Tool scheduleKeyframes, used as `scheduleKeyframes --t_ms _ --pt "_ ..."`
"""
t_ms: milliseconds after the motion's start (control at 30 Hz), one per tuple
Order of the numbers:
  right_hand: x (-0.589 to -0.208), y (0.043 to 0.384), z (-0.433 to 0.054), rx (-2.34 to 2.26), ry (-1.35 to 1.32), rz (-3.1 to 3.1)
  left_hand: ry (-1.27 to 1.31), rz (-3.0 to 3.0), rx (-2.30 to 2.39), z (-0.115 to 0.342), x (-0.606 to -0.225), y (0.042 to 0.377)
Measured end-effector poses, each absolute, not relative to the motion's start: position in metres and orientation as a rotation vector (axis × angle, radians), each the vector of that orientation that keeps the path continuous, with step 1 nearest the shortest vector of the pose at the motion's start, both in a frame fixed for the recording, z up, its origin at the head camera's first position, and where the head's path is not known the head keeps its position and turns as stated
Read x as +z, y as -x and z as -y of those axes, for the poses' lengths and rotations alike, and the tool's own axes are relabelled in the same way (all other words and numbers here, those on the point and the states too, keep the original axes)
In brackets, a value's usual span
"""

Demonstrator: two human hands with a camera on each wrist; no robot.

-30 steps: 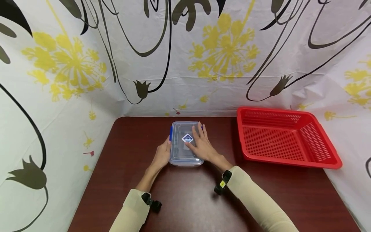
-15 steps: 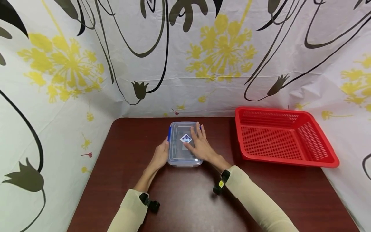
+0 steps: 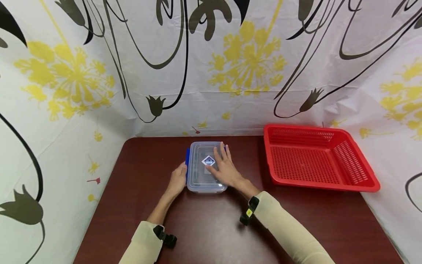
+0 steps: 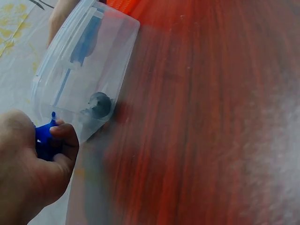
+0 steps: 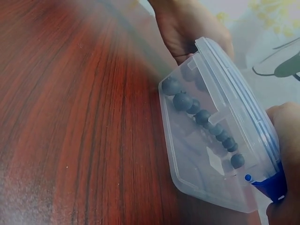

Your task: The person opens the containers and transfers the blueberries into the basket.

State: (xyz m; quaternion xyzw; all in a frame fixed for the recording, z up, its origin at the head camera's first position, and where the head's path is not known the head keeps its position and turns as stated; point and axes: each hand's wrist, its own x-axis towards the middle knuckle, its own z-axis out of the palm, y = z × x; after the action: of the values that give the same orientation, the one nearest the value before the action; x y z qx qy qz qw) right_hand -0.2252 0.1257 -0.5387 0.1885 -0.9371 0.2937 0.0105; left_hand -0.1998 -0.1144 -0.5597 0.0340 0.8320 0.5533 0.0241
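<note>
A clear plastic food container (image 3: 206, 183) with a clear lid stands on the brown table (image 3: 211, 227). Its lid carries a diamond-shaped blue and white sticker (image 3: 208, 161). My left hand (image 3: 177, 180) is at the container's left side, thumb and fingers curled around a blue latch (image 4: 46, 140), which juts out from the wall. My right hand (image 3: 226, 173) lies across the lid's right part, fingers spread and straight. In the right wrist view, another blue latch (image 5: 274, 183) shows beside that hand. Several dark round balls (image 5: 183, 101) are visible through the container wall.
A red perforated plastic basket (image 3: 306, 165) stands at the table's back right. A white curtain (image 3: 250, 73) with plant patterns hangs behind and beside the table. Each sleeve has a black wrist camera strapped on, such as the left camera (image 3: 169, 240).
The left blue latch shows wider and stands farther out from the container than before. My left hand has shifted slightly outward with it. My right hand keeps its place on the lid.
</note>
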Motion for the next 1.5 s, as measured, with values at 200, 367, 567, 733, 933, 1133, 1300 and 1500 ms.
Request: scheduleKeyframes --t_ms 200,367,567,733,933,1133,1300,1500 --pt "-0.540 0.223 -0.125 0.932 -0.575 2.916 -0.101 -2.667 1.654 0.118 -0.561 0.201" --pt "-0.541 0.224 -0.124 0.927 -0.581 2.904 -0.099 -2.750 1.569 0.122 -0.561 0.205" --pt "-0.540 0.225 -0.127 0.937 -0.575 2.910 -0.199 -2.865 1.424 0.122 -0.547 0.210" --pt "-0.537 0.225 -0.135 0.981 -0.601 2.896 -0.445 -2.948 1.250 0.116 -0.530 0.216" --pt "-0.537 0.223 -0.149 1.041 -0.527 2.882 -0.752 -3.028 0.913 0.106 -0.520 0.220" --pt "-0.540 0.216 -0.160 1.211 -0.400 2.855 -0.861 -3.043 0.663 0.093 -0.513 0.221" --pt "-0.547 0.206 -0.162 1.395 -0.220 2.796 -0.863 -3.026 0.500 0.082 -0.510 0.222" --pt "-0.552 0.197 -0.153 1.472 -0.129 2.693 -0.842 -3.027 0.416 0.075 -0.512 0.219"
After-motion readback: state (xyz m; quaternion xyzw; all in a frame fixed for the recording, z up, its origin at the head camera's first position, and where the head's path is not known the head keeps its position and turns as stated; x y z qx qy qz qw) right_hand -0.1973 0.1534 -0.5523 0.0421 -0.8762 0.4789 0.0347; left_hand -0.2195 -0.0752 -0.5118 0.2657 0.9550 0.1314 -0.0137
